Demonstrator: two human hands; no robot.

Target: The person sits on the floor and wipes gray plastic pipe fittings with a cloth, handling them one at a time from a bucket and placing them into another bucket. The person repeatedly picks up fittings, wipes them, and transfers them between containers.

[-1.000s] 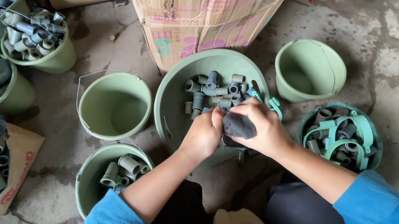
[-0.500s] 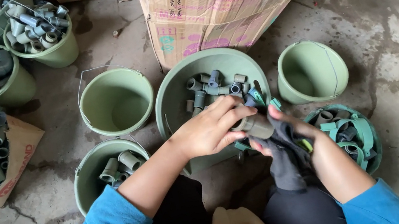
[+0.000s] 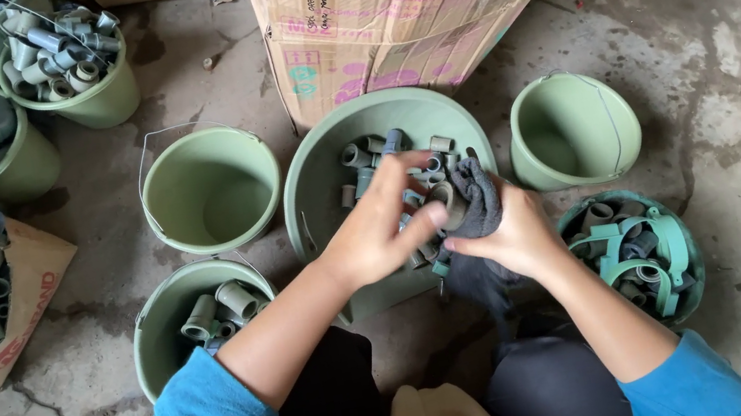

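- My left hand (image 3: 382, 231) reaches in from the lower left, fingers half curled, pinching a small grey pipe fitting (image 3: 444, 205) at the fingertips.
- My right hand (image 3: 510, 236) is closed on a dark cloth (image 3: 477, 204) — touching that fitting.
- Both meet over the near rim of the big green basin (image 3: 320, 171), which holds more fittings — the cardboard box (image 3: 416, 2) just behind.

A short grey pipe fitting (image 3: 446, 201), open end up, sits pinched between both hands above the near right part of the big green basin (image 3: 323, 171). A dark grey cloth (image 3: 477, 204) is bunched against its right side, its tail hanging down past the basin's near rim.
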